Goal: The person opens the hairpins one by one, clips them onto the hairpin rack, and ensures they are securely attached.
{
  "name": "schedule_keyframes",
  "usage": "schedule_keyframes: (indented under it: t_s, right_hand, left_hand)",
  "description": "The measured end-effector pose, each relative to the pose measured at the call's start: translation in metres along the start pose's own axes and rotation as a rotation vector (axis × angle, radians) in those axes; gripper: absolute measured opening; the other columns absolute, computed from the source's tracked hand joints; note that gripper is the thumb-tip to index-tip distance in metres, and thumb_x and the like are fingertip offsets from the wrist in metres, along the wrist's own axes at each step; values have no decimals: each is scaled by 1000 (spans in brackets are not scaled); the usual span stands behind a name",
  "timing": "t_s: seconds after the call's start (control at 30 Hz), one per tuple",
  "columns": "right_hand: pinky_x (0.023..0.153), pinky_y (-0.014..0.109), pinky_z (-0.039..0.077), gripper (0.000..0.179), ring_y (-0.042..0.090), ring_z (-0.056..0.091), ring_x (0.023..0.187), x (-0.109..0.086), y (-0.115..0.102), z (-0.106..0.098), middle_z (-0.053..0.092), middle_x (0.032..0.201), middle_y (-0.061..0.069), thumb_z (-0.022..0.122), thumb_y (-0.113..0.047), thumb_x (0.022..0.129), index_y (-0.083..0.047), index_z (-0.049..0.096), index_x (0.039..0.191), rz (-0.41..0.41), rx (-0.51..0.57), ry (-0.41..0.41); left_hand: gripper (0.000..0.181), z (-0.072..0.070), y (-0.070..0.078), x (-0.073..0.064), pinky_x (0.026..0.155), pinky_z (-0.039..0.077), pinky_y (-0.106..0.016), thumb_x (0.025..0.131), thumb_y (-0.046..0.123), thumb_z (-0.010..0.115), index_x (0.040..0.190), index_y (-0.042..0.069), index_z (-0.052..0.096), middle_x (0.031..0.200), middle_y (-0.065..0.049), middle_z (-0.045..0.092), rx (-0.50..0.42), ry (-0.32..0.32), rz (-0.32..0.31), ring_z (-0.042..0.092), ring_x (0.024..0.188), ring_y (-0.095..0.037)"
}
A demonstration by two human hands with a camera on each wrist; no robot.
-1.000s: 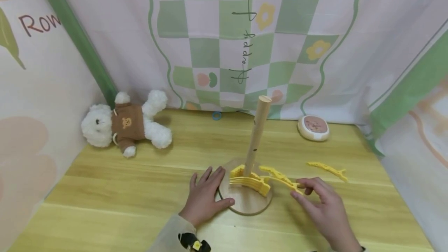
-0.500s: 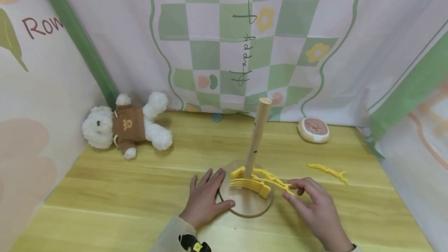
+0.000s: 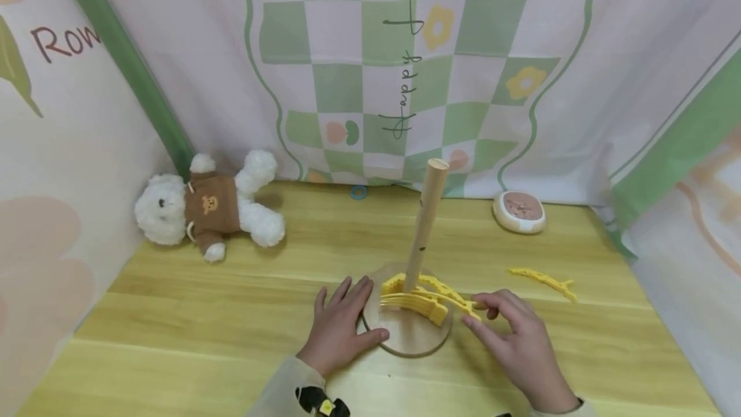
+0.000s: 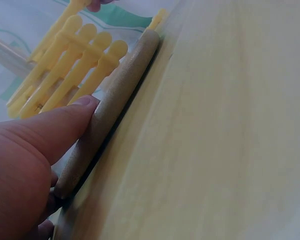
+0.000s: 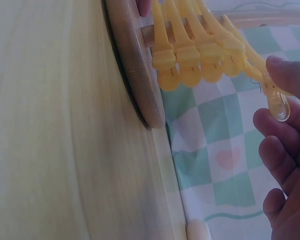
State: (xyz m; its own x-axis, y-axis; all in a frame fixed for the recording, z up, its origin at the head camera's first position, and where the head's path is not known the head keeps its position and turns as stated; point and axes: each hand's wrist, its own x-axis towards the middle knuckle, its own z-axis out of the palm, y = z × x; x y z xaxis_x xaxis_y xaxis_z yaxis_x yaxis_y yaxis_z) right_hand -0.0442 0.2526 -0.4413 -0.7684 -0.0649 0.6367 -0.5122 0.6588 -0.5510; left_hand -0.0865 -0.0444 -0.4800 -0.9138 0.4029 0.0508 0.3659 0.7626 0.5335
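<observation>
A wooden rod (image 3: 425, 224) stands upright on a round wooden base (image 3: 405, 338). Several yellow hair clips (image 3: 413, 305) are stacked low around the rod, side by side, with rounded handle ends to the right. My left hand (image 3: 338, 327) rests on the base's left edge with fingers spread and thumb (image 4: 72, 117) on the rim. My right hand (image 3: 518, 340) pinches the handle end of another yellow hair clip (image 5: 275, 97) between thumb and fingers. This clip's two arms are spread apart, one on either side of the rod, above the stack.
A single yellow hair clip (image 3: 543, 283) lies on the table to the right. At the back are a small white-and-pink device (image 3: 520, 212) and a blue ring (image 3: 359, 192). A white plush toy in a brown shirt (image 3: 211, 203) lies at the left. Printed curtains (image 3: 336, 31) enclose the table.
My right hand has moved left, bringing the pinched hair clip's spread arms from right of the rod to around it. The left hand stays on the base.
</observation>
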Motion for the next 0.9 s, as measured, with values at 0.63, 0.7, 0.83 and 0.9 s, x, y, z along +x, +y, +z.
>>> schedule_keyframes:
  t_s: [0.63,0.7,0.83,0.9]
  right_hand:
    - [73,21,39,40,8,52,78,6,-4,6,62,84,-9,89,-1,66,-15,74,100,5,-12,-35]
    - [73,22,39,39,8,52,78,7,-5,6,62,83,-9,89,-1,67,-16,74,100,10,-17,-39]
    - [72,21,40,39,7,52,78,7,-5,7,63,83,-8,89,-1,67,-16,74,100,18,-16,-40]
    - [72,21,40,40,7,52,78,7,-6,8,63,83,-6,89,-1,67,-15,74,100,11,-8,-38]
  left_hand:
    - [91,0,0,1,116,5,-67,85,65,66,156,15,37,161,-2,34,12,12,8,26,150,-33]
    - [91,0,0,1,116,5,-67,85,65,66,156,15,37,161,-2,34,15,14,9,25,150,-33]
    - [92,1,0,1,116,6,-67,85,66,66,156,15,37,161,-2,34,18,15,8,25,150,-32]
    - [92,1,-1,1,116,6,-67,85,66,66,156,16,37,161,-2,34,17,15,7,26,150,-32]
